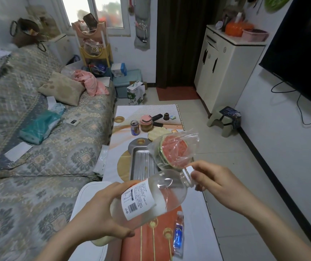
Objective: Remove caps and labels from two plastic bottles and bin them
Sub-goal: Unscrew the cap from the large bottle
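Observation:
A clear plastic bottle (168, 191) with a white printed label (139, 200) lies tilted in the air over the table, neck pointing up and right. My left hand (98, 213) grips its lower body from the left. My right hand (215, 179) pinches the white cap (189, 169) at the bottle's neck between thumb and fingers. A second clear bottle with a blue label (178, 235) lies flat on the table below, near the right edge. A white rounded container (87, 193), possibly a bin, stands beside the table under my left hand.
The low table (198, 213) holds a metal tray (139, 162), a bagged watermelon half (173, 149), a can (135, 127) and a pink-lidded jar (145, 123). A sofa (38, 147) runs along the left. A small stool (224, 120) and a white cabinet (226, 72) stand right.

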Available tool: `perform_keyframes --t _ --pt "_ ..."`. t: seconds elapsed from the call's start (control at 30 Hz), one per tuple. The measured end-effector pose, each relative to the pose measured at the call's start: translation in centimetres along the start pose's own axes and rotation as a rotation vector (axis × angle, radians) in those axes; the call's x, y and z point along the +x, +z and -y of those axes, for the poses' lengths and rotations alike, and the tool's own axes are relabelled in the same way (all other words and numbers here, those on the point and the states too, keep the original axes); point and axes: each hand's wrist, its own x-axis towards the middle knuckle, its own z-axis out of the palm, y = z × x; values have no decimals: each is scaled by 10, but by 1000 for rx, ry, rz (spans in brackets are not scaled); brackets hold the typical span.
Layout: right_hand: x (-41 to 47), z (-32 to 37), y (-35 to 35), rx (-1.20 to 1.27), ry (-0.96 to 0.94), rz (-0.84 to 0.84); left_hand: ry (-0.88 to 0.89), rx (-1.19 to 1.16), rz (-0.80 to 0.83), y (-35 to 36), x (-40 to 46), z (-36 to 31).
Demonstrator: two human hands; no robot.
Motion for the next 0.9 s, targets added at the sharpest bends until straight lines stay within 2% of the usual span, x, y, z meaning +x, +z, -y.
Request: perform_keyframes --t 0.23,0.4,0.77,0.9 --pt "-4 -6 -7 22 -12 86 -12 32 13 0 0 0" --pt "-4 -1 -9 20 24 -5 3 59 23 3 1 -3" --pt "-10 -16 -16 94 9 -11 -10 -52 44 11 1 8" --pt "-11 -43 -12 -40 69 -94 -39 -87 33 36 9 16"
